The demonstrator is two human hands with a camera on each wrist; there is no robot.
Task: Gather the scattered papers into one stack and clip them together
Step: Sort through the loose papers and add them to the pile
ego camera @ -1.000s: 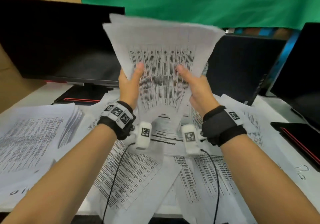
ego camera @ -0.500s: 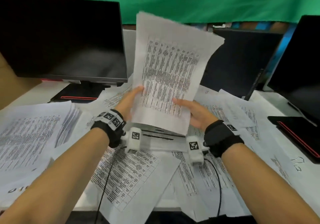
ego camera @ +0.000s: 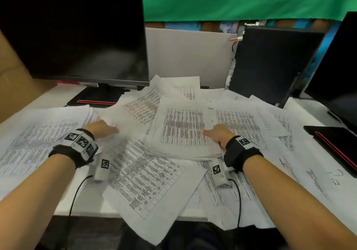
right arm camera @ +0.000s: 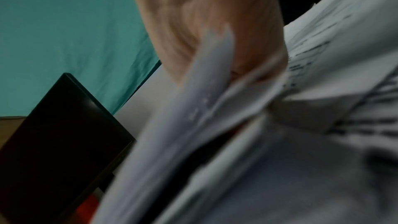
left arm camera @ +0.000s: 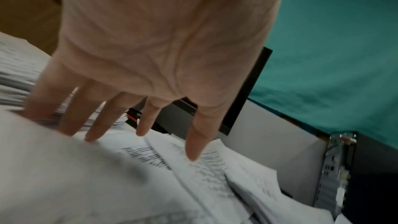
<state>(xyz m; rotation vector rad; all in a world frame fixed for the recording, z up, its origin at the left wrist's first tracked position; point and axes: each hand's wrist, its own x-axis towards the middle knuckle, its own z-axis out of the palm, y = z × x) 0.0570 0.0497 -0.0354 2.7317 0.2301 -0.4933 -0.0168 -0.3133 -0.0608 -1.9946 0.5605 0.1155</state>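
Observation:
The gathered paper stack [ego camera: 183, 128] lies flat on the white desk at the centre, printed tables facing up. My right hand [ego camera: 218, 135] grips its right edge, thumb on top; the other fingers are hidden. In the right wrist view the blurred stack [right arm camera: 183, 117] runs across my right hand [right arm camera: 204, 14] and covers the fingers. My left hand [ego camera: 104, 128] is off the stack, to its left, with fingers straight and spread. In the left wrist view the left hand [left arm camera: 150, 57] has its fingertips [left arm camera: 191, 156] touching loose sheets [left arm camera: 86, 176].
Loose printed sheets [ego camera: 150, 191] cover the desk and overhang its front edge. A thicker pile [ego camera: 38, 133] lies at the left. A black monitor [ego camera: 77, 37] stands back left, a computer tower [ego camera: 270, 62] back right, another monitor [ego camera: 338, 66] far right.
The stack, held upright in both hands before, now lies flat on the desk. My left hand has let go and moved left onto loose sheets. My right hand stays on the stack's edge.

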